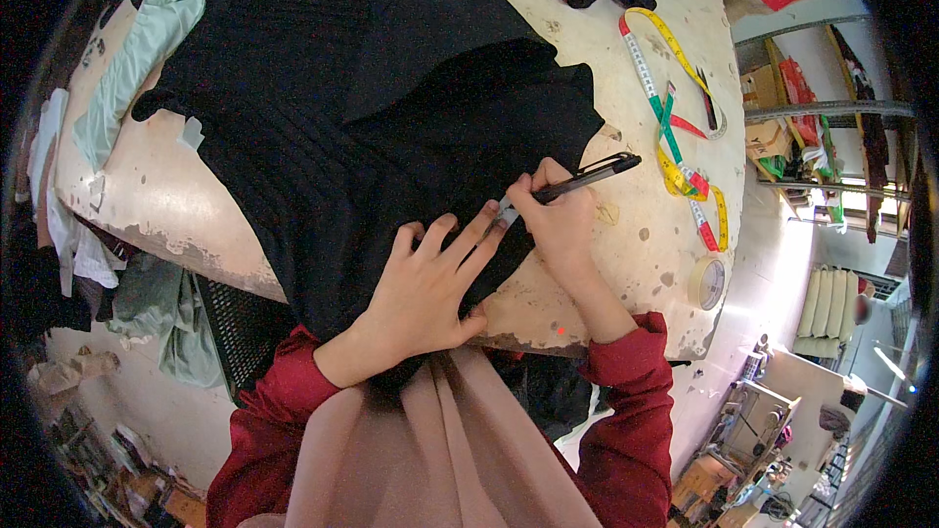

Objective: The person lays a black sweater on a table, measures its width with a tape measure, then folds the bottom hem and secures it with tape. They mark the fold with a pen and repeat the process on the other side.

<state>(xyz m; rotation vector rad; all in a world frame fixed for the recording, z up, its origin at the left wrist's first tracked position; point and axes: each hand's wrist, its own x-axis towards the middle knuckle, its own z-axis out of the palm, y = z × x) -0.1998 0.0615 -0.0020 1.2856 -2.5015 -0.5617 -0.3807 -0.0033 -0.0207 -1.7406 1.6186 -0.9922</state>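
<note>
Right hand (565,220): pinching a dark pen (599,172) between thumb and fingers; wrist angled in from the table's near edge, pen's back end pointing out toward the right edge, writing tip hidden by the fingers. Left hand (419,284): palm down, fingers stretched and a little spread on the black fabric (430,127), thumb out to the side, close to the near edge. 2 fingertips reach a small whitish piece (505,211) beside the right hand; its kind cannot be told.

Fabric covers the middle of the table (186,210), hanging over the near edge at the left forearm; matte, softly rippled, raised fold toward its right side. Bare surface to both sides: a wedge at left, a wider strip along the right edge.

On that strip, a looped measuring tape (641,59) in yellow, white, green and red bands; near the near-right corner, a round tape roll (706,284). Far-left edge: crumpled, satiny mint cloth (147,64). Tabletop pale, stained, its near rim chipped.
</note>
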